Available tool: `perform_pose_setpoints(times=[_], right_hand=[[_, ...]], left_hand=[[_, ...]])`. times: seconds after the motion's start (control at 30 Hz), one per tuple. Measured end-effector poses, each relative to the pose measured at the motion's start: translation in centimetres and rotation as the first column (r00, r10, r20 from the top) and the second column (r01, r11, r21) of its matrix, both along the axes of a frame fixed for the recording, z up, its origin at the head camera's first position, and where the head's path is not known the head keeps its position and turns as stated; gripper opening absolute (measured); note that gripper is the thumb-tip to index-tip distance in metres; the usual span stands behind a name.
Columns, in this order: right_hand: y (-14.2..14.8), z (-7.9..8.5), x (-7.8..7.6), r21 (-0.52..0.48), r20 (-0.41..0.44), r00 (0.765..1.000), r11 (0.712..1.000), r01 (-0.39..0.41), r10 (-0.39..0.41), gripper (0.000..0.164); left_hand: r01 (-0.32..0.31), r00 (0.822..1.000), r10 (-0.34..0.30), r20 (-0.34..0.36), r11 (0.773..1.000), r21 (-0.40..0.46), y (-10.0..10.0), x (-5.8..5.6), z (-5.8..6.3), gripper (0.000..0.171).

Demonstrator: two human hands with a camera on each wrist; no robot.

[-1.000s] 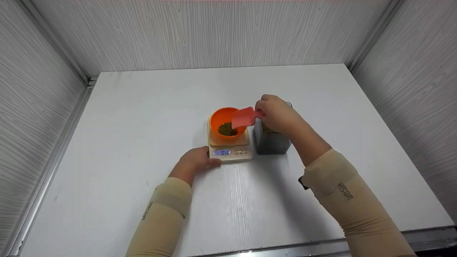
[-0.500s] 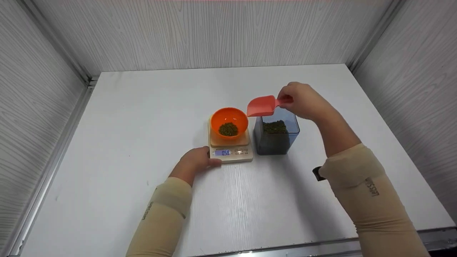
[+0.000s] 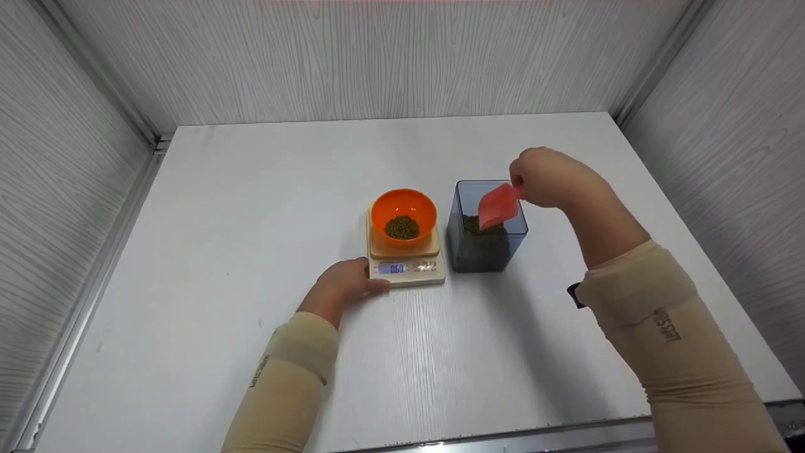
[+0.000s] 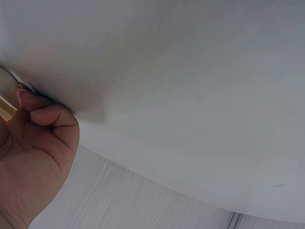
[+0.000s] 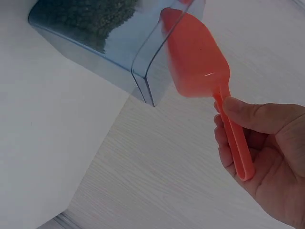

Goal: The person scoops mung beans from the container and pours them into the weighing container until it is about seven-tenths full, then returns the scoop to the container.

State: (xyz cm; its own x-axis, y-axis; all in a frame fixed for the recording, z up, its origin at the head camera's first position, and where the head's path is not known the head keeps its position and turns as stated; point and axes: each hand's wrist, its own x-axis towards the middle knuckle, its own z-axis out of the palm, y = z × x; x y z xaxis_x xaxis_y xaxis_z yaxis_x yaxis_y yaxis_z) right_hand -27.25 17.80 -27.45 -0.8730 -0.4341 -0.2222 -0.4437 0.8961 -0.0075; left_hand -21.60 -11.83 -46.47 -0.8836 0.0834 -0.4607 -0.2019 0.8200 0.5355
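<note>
The person's right hand (image 3: 556,176) holds a red scoop (image 3: 499,206) by its handle, which lies between the thumb and the curled fingers in the right wrist view. The scoop's blade slants down over the open mouth of a clear, bluish square container (image 3: 481,255), its tip near the dark green granules (image 3: 497,230) inside; whether it touches them I cannot tell. To the container's left, just beside it, a cream kitchen scale (image 3: 409,277) sits on the white worktop (image 3: 251,220), and an orange bowl (image 3: 422,214) stands upright on its platform. A small heap of green granules (image 3: 401,227) lies in the bottom of the bowl. The scale's lit display (image 3: 392,269) shows small digits that look like 060. The left hand (image 3: 343,280) grips the scale's near left corner, the thumb along the front edge and the fingers bent against the side; the left wrist view shows them curled in close together. Beige sleeves (image 3: 292,371) cover both forearms, and pale wood-grain panels (image 3: 402,63) stand along the back and both sides of the worktop.
</note>
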Motion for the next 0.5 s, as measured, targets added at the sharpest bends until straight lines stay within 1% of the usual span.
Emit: perform_pose_setpoints(times=[0.07, 0.2, 0.33, 0.37, 0.5], right_hand=[[-0.9, -0.5, 0.1, 0.101, 0.009, 1.000, 0.995, -0.011, 0.010, 0.015], [-2.6, -1.2, 0.5, 0.263, 0.006, 0.999, 0.964, -0.048, 0.048, 0.018], [-3.7, -1.5, 1.0, 0.340, -0.033, 0.996, 0.938, -0.064, 0.080, 0.017], [-3.7, -1.7, 1.0, 0.356, -0.055, 0.994, 0.932, -0.071, 0.097, 0.016], [-3.9, -2.0, 1.4, 0.389, -0.094, 0.986, 0.917, -0.091, 0.138, 0.016]], left_hand=[[0.003, 1.000, -0.003, 0.001, 1.000, -0.006, 0.0, 0.0, 0.0, 0.060], [0.010, 1.000, -0.010, 0.001, 1.000, -0.016, 0.0, 0.1, 0.0, 0.061], [0.009, 1.000, -0.009, -0.004, 1.000, -0.013, 0.0, 0.1, 0.0, 0.060], [0.009, 1.000, -0.009, -0.006, 1.000, -0.011, 0.0, 0.1, 0.0, 0.059], [0.007, 1.000, -0.007, -0.007, 1.000, -0.004, 0.0, 0.1, 0.0, 0.059]])
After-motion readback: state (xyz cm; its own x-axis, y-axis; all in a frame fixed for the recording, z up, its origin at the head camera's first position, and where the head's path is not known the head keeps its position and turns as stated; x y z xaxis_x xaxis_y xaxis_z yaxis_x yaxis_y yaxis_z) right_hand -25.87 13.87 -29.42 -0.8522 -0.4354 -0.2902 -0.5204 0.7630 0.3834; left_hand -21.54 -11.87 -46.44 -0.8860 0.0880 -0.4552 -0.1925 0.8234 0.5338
